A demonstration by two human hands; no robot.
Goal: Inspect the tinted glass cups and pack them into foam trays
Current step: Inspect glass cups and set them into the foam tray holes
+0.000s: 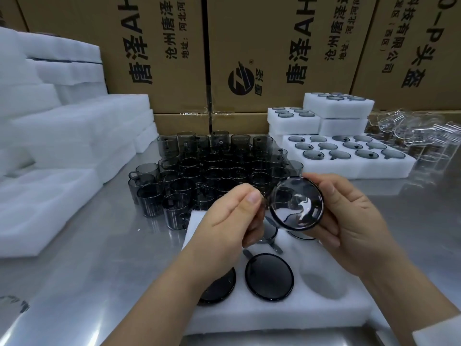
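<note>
Tinted glass cup [295, 203] is held tilted above the foam tray [324, 310], pinched at its edge by the left hand [232, 221] and cradled by the right hand [349, 221], likely for checking flaws before packing.

Two bare hands in shot, and little clothing to report. The left hand [224, 221] runs back into a bare forearm [159, 298] right down to the bottom edge of the picture. The right hand [349, 221] has a bare wrist too, and low in the right corner a white sleeve [441, 333] shows, its edge cutting across the arm, the cloth pale and plain. Now the nails: the left thumbnail [254, 197] is short, rounded and plain, and the right thumbnail [329, 189] looks just as closely trimmed.
</note>
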